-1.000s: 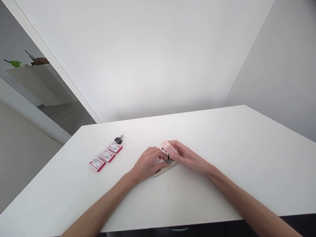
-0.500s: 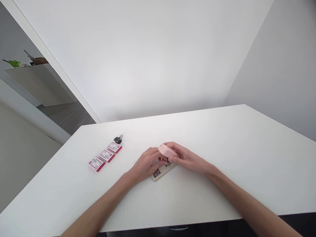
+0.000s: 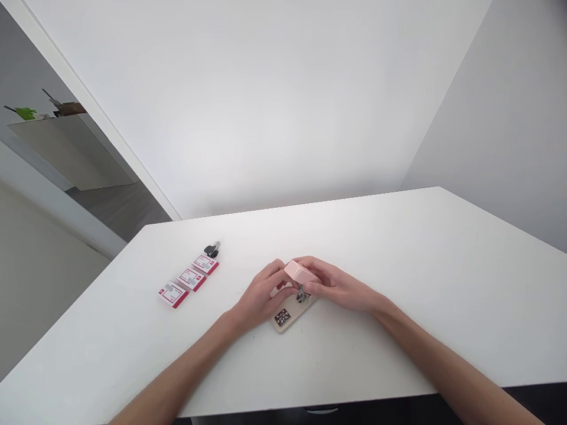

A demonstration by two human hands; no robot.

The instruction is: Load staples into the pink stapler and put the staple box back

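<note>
On white table [image 3: 381, 242] | right hand [image 3: 339, 286] gripping pink-topped stapler [image 3: 299, 272] | left hand [image 3: 263, 293] against it, grip unclear

- My white surface [image 3: 411, 283] spreads across the lower half of the frame.
- Left of centre, I see three red-and-white boxes [image 3: 191, 278] in a slanting row.
- A black-and-metal tool [image 3: 211, 251] lies just above the uppermost box.
- Low centre, a cream stapler base [image 3: 293, 312] rests partly beneath my fingers [image 3: 318, 289].
- Dark specks [image 3: 302, 331] dot the area below it.
</note>
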